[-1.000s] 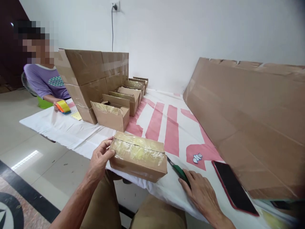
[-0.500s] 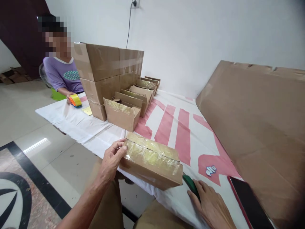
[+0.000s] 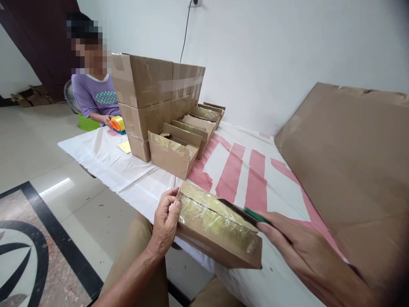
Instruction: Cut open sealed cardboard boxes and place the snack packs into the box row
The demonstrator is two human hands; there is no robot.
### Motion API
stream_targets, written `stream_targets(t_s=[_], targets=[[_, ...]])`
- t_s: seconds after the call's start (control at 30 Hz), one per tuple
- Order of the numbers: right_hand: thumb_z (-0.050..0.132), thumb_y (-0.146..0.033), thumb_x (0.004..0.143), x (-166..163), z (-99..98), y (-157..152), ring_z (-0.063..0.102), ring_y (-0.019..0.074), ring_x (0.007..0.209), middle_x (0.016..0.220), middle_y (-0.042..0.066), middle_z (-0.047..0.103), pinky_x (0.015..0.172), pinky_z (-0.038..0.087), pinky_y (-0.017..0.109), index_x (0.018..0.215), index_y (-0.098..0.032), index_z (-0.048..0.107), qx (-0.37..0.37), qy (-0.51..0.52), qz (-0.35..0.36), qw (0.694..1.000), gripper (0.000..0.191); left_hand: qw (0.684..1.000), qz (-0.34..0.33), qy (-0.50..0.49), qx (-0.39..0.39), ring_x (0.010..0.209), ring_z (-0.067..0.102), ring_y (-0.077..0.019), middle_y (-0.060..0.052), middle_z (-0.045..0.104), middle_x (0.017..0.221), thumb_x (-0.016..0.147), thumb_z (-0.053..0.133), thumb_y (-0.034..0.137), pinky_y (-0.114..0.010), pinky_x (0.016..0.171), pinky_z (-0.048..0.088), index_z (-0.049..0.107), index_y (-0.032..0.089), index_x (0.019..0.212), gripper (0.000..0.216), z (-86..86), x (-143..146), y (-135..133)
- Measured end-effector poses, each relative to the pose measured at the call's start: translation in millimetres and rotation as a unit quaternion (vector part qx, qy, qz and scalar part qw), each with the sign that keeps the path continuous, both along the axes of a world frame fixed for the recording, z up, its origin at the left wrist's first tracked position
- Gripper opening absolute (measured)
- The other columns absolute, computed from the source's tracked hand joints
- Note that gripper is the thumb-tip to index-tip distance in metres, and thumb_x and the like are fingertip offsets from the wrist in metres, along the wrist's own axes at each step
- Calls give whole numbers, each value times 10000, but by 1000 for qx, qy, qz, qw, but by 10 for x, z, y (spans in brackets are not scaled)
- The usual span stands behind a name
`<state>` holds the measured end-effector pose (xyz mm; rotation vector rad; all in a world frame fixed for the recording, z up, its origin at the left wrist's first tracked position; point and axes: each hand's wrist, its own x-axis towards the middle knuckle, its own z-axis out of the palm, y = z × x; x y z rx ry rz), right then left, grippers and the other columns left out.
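A small flat cardboard box (image 3: 217, 230) sealed with yellowish clear tape lies at the near edge of the table. My left hand (image 3: 166, 224) grips its left end, thumb on top. My right hand (image 3: 306, 256) holds a green-handled knife (image 3: 246, 212), closed round the handle. The dark blade lies across the taped top of the box, near the seam.
A row of open small boxes (image 3: 174, 153) and a stack of large taped cartons (image 3: 153, 94) stand further back on the white and red cloth (image 3: 230, 170). A big cardboard sheet (image 3: 351, 162) leans at the right. A person in a purple shirt (image 3: 96, 96) holds a tape dispenser (image 3: 117, 123).
My right hand has lifted the knife off the table and brought its blade onto the box top. The box has tilted towards me in my left hand. The view has shifted left.
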<state>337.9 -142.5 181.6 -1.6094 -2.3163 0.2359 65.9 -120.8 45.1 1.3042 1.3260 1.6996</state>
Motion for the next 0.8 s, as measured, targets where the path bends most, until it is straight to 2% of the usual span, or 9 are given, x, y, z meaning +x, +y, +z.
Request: stream_targets(t_s=[0.07, 0.17, 0.3, 0.43, 0.53, 0.63, 0.73, 0.8], targets=[[366, -408, 1042, -355, 115, 161, 730, 201, 776, 892, 17, 776, 646, 542, 290, 975, -273, 718, -24, -15, 45, 999, 383, 1000, 14, 10, 8, 1293, 589, -283, -147, 651, 1308, 991, 527, 454, -428, 1070, 470, 614, 208, 829, 307, -25, 18, -4], [387, -325, 1026, -681, 129, 335, 706, 194, 721, 819, 24, 755, 602, 474, 285, 898, -240, 694, -40, -98, 69, 992, 343, 999, 30, 21, 16, 1311, 574, -285, -146, 636, 1316, 999, 514, 449, -434, 1071, 475, 612, 210, 844, 301, -41, 34, -4], [437, -265, 1013, -851, 151, 422, 677, 189, 643, 728, 20, 721, 545, 382, 279, 868, -223, 680, -45, -209, 71, 974, 286, 998, 41, 30, 33, 1314, 567, -273, -141, 618, 1304, 1013, 498, 393, -435, 1073, 480, 620, 212, 876, 258, -51, 46, -8], [468, -254, 1025, -955, 310, 429, 715, 228, 710, 811, 57, 754, 529, 323, 288, 932, -211, 708, -90, -305, 86, 944, 261, 997, 51, 39, 45, 1347, 542, -263, -138, 612, 1271, 1021, 480, 344, -434, 1090, 469, 620, 214, 885, 234, -49, 49, -15], [498, -240, 1013, -989, 434, 436, 726, 255, 734, 847, 90, 768, 529, 334, 299, 937, -199, 741, -100, -356, 107, 923, 258, 996, 60, 50, 38, 1323, 562, -270, -145, 600, 1304, 1022, 478, 338, -442, 1076, 477, 617, 207, 869, 244, -39, 50, -18], [549, -211, 974, -931, 522, 447, 710, 248, 683, 783, 88, 758, 519, 332, 301, 839, -196, 748, -94, -379, 121, 913, 241, 996, 66, 56, 36, 1264, 602, -275, -148, 604, 1315, 1021, 470, 352, -459, 1067, 485, 616, 202, 857, 266, -22, 46, -21], [548, -219, 973, -725, 564, 446, 689, 221, 646, 722, 68, 735, 518, 309, 303, 764, -200, 725, -104, -371, 132, 913, 274, 994, 72, 64, 43, 1287, 587, -281, -141, 628, 1261, 1015, 477, 366, -458, 1085, 471, 609, 207, 833, 275, -2, 36, -30], [556, -241, 962, -472, 543, 427, 667, 202, 621, 690, 49, 714, 524, 307, 306, 731, -209, 706, -99, -349, 141, 921, 277, 993, 82, 73, 46, 1326, 559, -280, -130, 644, 1210, 1011, 489, 368, -445, 1105, 451, 600, 213, 808, 279, 8, 30, -34]])
